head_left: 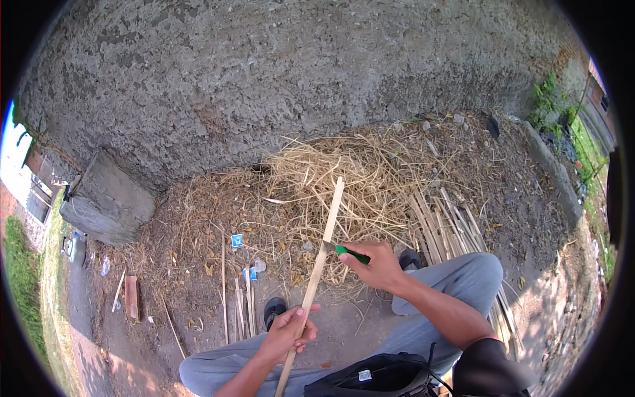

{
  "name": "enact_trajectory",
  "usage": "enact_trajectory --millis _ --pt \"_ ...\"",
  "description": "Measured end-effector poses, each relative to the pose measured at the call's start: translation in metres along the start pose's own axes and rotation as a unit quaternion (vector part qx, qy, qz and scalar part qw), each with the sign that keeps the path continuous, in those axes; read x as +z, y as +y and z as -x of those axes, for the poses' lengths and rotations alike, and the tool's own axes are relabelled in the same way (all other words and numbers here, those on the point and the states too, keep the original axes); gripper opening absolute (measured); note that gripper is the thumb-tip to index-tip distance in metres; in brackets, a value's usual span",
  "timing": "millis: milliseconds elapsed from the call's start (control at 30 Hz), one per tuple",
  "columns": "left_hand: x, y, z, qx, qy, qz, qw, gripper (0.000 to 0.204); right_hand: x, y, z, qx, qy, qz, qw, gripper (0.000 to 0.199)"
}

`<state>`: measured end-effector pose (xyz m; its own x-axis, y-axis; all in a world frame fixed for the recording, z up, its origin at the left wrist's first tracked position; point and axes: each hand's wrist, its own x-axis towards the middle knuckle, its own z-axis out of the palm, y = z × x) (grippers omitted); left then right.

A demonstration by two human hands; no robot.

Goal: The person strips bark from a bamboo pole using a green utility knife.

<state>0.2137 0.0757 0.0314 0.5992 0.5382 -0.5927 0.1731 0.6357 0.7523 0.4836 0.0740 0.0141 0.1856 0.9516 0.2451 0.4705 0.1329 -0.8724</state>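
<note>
A long, flat strip of pale wood, perhaps bamboo (319, 271), slants up and away from my lap. Near its lower part my left hand (291, 331) is closed around it. In my right hand (379, 264) is a knife with a green handle (353, 254), and its short blade meets the right edge of the strip about midway up. Behind the strip's far end lies a heap of thin curled shavings (337, 178) on the ground.
A rough grey wall (278, 66) rises beyond the shavings. More strips (450, 228) lie by my right knee, and several thin ones (241, 311) by my left foot. A concrete block (109, 198) and a brick (132, 298) are at left. A black bag (370, 377) rests against my lap.
</note>
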Motion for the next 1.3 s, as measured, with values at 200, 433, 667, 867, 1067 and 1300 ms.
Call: enact_trajectory --millis 200,433,667,867,1067,1300 --pt "-0.003 -0.005 -0.006 0.006 0.035 0.026 0.999 0.029 0.002 0.000 0.002 0.005 -0.029 0.024 0.999 0.032" --pt "-0.005 -0.010 -0.015 -0.026 0.045 0.098 0.994 0.031 0.016 0.010 0.007 -0.061 -0.036 0.030 0.997 0.029" --pt "0.005 -0.017 -0.017 -0.038 0.066 0.104 0.992 0.035 0.024 0.007 0.016 -0.101 -0.065 0.102 0.988 0.033" --pt "0.016 -0.031 -0.015 0.028 0.117 0.006 0.993 0.036 0.020 -0.007 0.017 -0.131 -0.071 0.189 0.971 0.029" --pt "0.021 -0.040 -0.015 0.063 0.134 -0.007 0.989 0.035 0.026 0.002 0.019 -0.157 -0.019 0.194 0.968 0.029" --pt "0.014 -0.052 -0.003 0.095 0.128 -0.106 0.981 0.034 0.016 0.010 -0.001 -0.042 -0.023 0.217 0.975 0.028"
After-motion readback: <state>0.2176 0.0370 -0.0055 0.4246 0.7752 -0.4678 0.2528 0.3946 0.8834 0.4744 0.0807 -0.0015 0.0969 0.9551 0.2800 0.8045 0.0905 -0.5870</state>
